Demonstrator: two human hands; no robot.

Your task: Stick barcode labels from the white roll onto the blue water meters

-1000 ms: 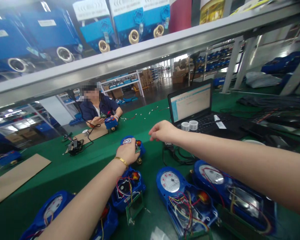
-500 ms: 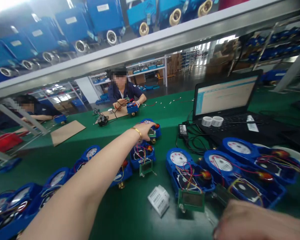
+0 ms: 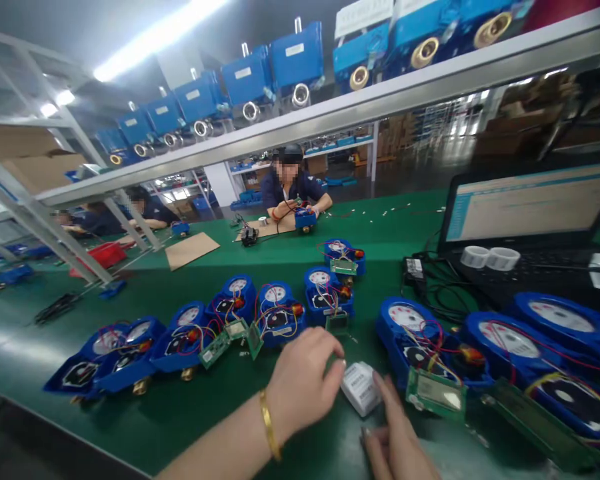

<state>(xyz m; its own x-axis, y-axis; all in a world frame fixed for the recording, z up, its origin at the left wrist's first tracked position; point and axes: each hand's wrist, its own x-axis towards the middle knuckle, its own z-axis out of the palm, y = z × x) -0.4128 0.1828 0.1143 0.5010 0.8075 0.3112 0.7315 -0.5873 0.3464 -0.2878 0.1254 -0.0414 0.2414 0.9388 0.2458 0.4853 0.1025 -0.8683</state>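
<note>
Beside a small stack of printed white labels (image 3: pixel 361 388), my left hand (image 3: pixel 310 373) hovers with fingers loosely curled; a gap shows between thumb and fingers, with nothing visible in it. My right hand (image 3: pixel 397 427) is on the stack's other side, its index finger stretched to the stack's edge and its thumb apart. Right of it stands a blue meter housing (image 3: pixel 395 333) with a white dial, coloured wires and a green circuit board (image 3: pixel 436 393) hanging out. Beyond my left hand are more open blue meters, including one meter (image 3: pixel 325 293) with its board in front.
A laptop (image 3: pixel 530 207) with two white label rolls (image 3: pixel 490 258) stands at the right, near a black power adapter (image 3: pixel 414 275). Blue meters line the overhead shelf (image 3: pixel 280 120). A co-worker (image 3: pixel 290 180) sits across the green table (image 3: pixel 180 427), handling a blue meter.
My left hand has drawn back from the far meter to the label stack, leaving that meter standing on the table. My right hand has moved left to the labels. The view has shifted left.
</note>
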